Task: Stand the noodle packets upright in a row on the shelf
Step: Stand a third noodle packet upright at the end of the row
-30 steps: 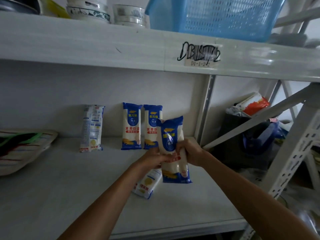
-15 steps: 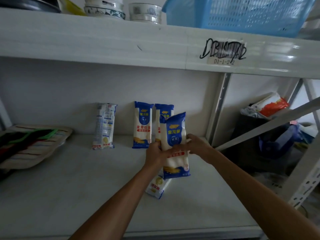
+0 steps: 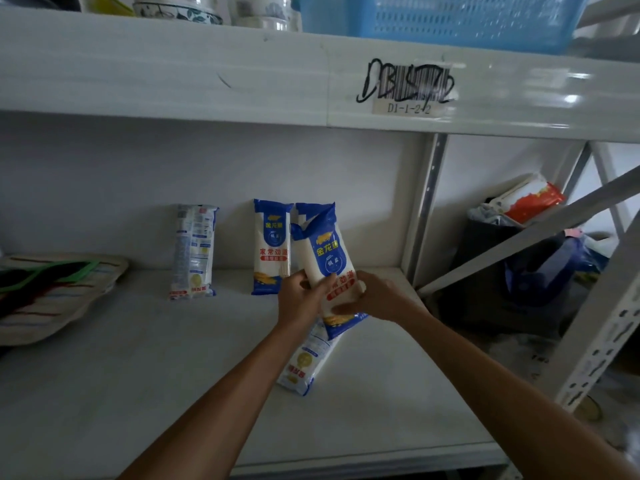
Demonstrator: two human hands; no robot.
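Compared with half a second earlier, the held blue-and-white noodle packet (image 3: 330,268) has been carried further back toward the wall and now leans with its top tipped left, overlapping the rear packets. Left to right on the white metal shelf (image 3: 138,375): a striped woven tray (image 3: 52,299) lies at the far left edge; a pale, mostly white noodle packet (image 3: 193,251) stands upright against the back wall; well apart to its right, a blue-and-white noodle packet with red characters (image 3: 272,246) stands upright; just beside it, a second upright blue-topped packet (image 3: 313,211) is largely hidden behind the held one. The left hand (image 3: 299,299) closes its grip on the lower left side of the held packet, and the right hand (image 3: 375,299) closes its grip on the lower right side, thumb across the front; the packet's bottom edge is raised above the shelf. Beneath the hands, a white noodle packet with a blue end (image 3: 304,365) lies flat on the shelf, slanted. Right of the shelf's upright post, a dark bag (image 3: 512,271) holds a red-and-white package (image 3: 530,199). On the tier above sit patterned ceramic bowls (image 3: 180,8) and a blue plastic basket (image 3: 450,15); a scribbled-over barcode label (image 3: 408,88) marks the front edge.
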